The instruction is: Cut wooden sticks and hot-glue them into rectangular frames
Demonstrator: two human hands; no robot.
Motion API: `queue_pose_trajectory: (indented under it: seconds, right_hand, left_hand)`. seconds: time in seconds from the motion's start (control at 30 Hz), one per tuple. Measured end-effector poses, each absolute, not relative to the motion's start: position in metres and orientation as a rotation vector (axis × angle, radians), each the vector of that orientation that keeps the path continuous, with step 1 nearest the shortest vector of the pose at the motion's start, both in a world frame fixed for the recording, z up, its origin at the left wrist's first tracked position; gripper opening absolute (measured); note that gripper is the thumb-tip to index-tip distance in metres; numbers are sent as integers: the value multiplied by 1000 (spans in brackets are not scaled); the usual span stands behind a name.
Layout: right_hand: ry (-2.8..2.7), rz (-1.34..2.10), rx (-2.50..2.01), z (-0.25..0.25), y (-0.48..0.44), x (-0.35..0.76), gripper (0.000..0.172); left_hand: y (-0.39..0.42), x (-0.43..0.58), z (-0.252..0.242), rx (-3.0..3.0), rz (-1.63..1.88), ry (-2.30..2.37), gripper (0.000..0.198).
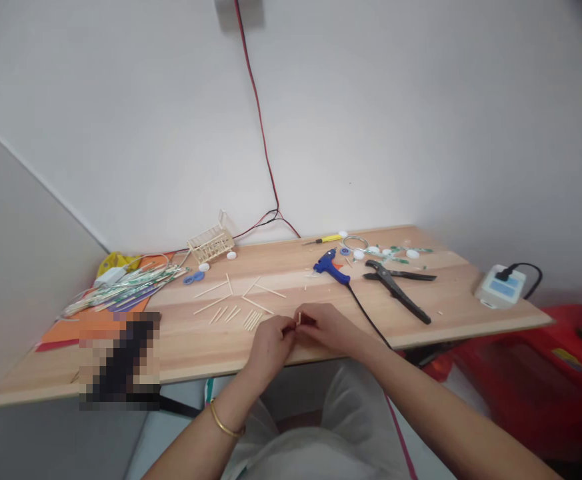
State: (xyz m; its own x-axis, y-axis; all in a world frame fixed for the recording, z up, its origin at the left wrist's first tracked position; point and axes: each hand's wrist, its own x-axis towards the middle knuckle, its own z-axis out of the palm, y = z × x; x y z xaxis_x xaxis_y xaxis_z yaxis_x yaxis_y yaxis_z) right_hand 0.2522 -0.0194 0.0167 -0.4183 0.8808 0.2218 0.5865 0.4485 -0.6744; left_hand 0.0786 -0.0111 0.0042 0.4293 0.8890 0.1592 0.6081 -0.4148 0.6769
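"What have your fingers got?"
"My right hand (328, 327) pinches a short pale stick (299, 319) at the fingertips, nearer me than the blue glue gun (333, 269) and left of it. My left hand (271, 345) is curled up against it; whether those fingers grip the stick too, I can't tell."
"How would you handle it well?"
"Lightly, I think; wood that thin could snap. I'd brace one end and guide the other, keeping my knuckles off the loose short sticks (253, 321) lying left of the gun."
"And the gun itself?"
"Apart from my fingers, black pliers (398, 290) to its right. I'd treat it as hot."
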Motion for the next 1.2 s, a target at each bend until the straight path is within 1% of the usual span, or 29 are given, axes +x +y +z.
queue_pose_trajectory:
  seconds: [0.13, 0.23, 0.43, 0.63, 0.8, 1.0, 1.1, 1.2]
  right_hand:
    - [-2183, 627, -1271, 10, -25, 248, 8]
    - [-2248, 566, -1292, 7, -27, 245, 10]
    - [-2438, 428, -1429, 10, -25, 238, 13]
    - [-2486, 372, -1459, 7, -23, 236, 16]
    - [-2496, 345, -1508, 3, -20, 232, 17]
    - [-2437, 428, -1441, 13, -19, 242, 12]
    - [-2278, 575, -1359, 22, -22, 250, 15]
    - [-2100, 709, -1302, 26, -23, 252, 10]
  left_hand:
    - [-17, 79, 2, 2271, 651, 1373, 16]
    - [-18, 74, 7, 2373, 614, 1351, 17]
    - [-17, 66, 18, 2070, 695, 1242, 22]
    - [-12, 74, 8, 1908, 781, 1276, 12]
    - [-9, 77, 5, 2013, 820, 1338, 11]
    - [-5, 78, 9, 2091, 780, 1317, 13]
    - [-5, 79, 10, 2120, 769, 1314, 12]
    - [-6, 81, 10, 2134, 762, 1336, 12]
